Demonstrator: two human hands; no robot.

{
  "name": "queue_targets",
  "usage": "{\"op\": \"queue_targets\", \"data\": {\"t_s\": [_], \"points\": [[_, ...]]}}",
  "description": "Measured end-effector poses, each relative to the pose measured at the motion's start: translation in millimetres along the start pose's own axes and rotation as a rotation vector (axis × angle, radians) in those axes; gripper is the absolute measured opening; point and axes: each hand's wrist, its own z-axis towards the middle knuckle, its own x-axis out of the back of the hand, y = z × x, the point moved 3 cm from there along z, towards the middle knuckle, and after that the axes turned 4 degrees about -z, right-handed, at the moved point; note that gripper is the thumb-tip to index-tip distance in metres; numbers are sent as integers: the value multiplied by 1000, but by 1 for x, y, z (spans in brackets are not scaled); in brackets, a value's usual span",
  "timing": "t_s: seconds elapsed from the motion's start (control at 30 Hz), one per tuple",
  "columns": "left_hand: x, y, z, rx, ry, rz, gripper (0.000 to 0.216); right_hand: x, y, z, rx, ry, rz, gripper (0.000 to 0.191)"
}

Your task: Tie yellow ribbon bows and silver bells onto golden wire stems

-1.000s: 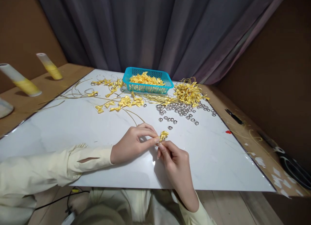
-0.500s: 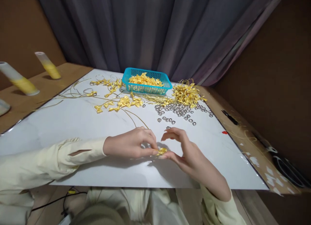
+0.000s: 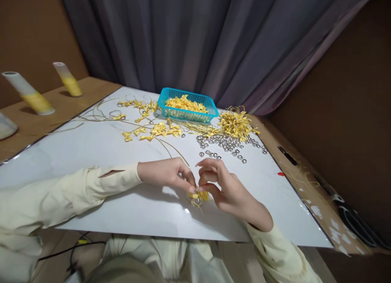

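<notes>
A: Position of the yellow bow [image 3: 204,195]?

B: Between the hands; at 4 o'clock from the left hand [image 3: 169,175], at 9 o'clock from the right hand [image 3: 227,190]; a silver piece [image 3: 197,201] shows on its near side; contact with the worktop [image 3: 146,217] cannot be told.

A: State of each hand?

B: Left, thumb and finger clamped on the bow's upper edge; right, thumb at the bow, fingers curled, grip cannot be told; from the bow, silver beads [image 3: 225,143] at 1 o'clock; teal basket [image 3: 189,115] at 12.
</notes>
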Motion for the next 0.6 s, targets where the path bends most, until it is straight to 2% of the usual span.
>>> {"op": "queue_targets", "data": {"t_s": [0.13,0.2,0.3,0.4,0.47,0.53,0.6], "points": [[21,-17,5,-64,66,-47,8,6,7,29,55,-63,-127,40],[34,-26,6,-43,135,-88,10,11,14,48,52,-111,-147,36],[47,-37,6,-7,254,-140,14,20,28,73,37,-143,-120,32],[53,-42,6,12,365,-145,18,27,51,86,-65,-86,1,18],[54,-43,6,10,381,-154,20,26,68,86,-159,-79,84,30],[53,-45,7,9,379,-177,20,18,80,82,-205,-152,164,46],[54,-47,8,16,382,-206,19,8,86,78,-219,-239,263,53]]}}
